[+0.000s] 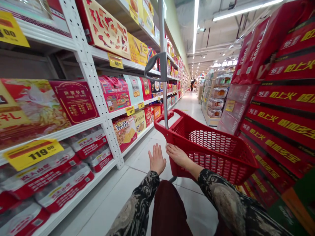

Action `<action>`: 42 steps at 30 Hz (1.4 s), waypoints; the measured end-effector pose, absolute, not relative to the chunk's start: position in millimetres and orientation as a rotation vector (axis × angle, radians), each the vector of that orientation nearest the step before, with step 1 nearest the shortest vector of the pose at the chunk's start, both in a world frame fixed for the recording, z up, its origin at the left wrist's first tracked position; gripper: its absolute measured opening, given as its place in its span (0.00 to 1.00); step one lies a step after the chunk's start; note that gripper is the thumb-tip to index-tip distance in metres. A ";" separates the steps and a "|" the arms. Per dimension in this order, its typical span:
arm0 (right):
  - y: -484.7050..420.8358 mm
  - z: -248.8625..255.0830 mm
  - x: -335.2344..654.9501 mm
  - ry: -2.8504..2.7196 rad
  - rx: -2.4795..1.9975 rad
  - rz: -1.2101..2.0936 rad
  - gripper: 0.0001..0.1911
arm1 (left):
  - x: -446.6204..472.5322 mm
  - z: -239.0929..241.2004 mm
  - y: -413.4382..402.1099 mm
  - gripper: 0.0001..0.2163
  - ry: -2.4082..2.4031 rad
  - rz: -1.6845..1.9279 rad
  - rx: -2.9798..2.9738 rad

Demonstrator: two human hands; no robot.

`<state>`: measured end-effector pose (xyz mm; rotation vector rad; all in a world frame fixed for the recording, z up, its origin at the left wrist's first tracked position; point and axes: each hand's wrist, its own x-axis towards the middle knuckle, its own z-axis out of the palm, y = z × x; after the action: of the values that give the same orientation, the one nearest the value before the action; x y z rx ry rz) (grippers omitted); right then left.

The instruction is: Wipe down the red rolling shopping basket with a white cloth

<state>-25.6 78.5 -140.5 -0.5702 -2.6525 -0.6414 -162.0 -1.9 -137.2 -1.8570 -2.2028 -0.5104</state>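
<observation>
Red basket (208, 146) stands beside both open hands (157, 161) (179, 156), the right's touch unclear.

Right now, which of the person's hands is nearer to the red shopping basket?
Right. The right hand is at the basket's near corner, apparently touching it; the left hand is over the floor, left of the basket and apart from it.

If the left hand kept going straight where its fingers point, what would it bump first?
Probably the basket, at its rim; depth is unclear, so the left hand might pass beside it instead.
</observation>
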 end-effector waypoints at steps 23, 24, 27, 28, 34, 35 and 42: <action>61.5 -153.1 8.2 -2.510 -0.691 -0.494 0.22 | -124.1 -151.4 -6.5 0.33 -2.124 -0.467 -2.014; 64.4 -142.3 8.0 -2.449 -0.713 -0.505 0.23 | -123.7 -149.8 -5.7 0.33 -2.133 -0.473 -1.998; 75.4 -119.2 8.9 -2.318 -0.804 -0.521 0.23 | -119.2 -143.0 -3.5 0.33 -2.123 -0.483 -1.989; 77.8 -118.3 10.7 -2.312 -0.819 -0.522 0.23 | -116.3 -141.2 -3.1 0.33 -2.109 -0.485 -2.000; 63.6 -174.1 40.9 -2.454 -0.899 -0.519 0.23 | -91.5 -150.9 -5.0 0.33 -1.984 -0.457 -2.111; 58.3 -184.2 48.0 -2.475 -0.911 -0.509 0.23 | -87.7 -154.8 -5.6 0.34 -1.963 -0.450 -2.133; 44.6 -171.2 90.8 -2.275 -0.930 -0.405 0.25 | -65.9 -163.8 -6.6 0.34 -1.951 -0.442 -2.211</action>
<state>90.8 44.6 -171.2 -0.9302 -2.2750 -0.4048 -65.9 -6.6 -163.8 -2.2106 -1.9514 -0.4425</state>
